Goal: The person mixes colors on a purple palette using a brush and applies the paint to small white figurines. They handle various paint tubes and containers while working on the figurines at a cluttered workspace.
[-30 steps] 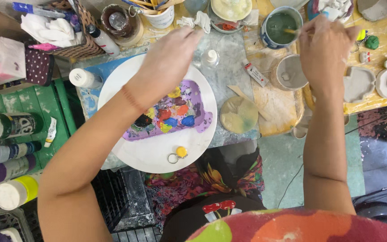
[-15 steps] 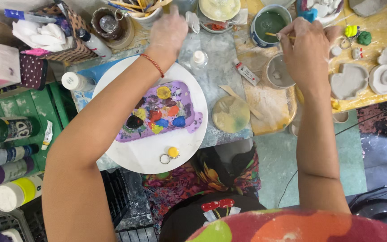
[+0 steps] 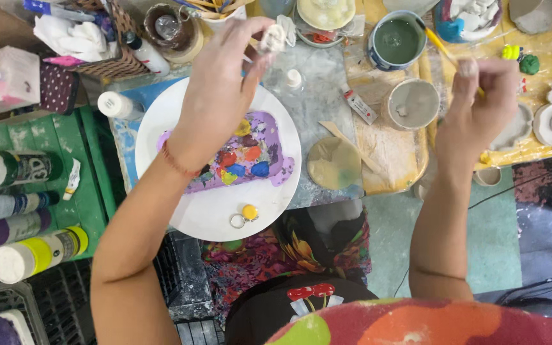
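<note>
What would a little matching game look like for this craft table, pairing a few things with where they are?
Things:
1. small white clay piece
2. yellow-handled paintbrush
3. white plate
4. cup of green water

Places:
A. under the blobs of paint
B. pinched in the left hand
C. at the far side of the table, near the brush tip
D. held in the right hand

Pairs: 1-B, 2-D, 3-A, 4-C

White plate [image 3: 212, 214], purple paint smear [image 3: 269, 137]
</note>
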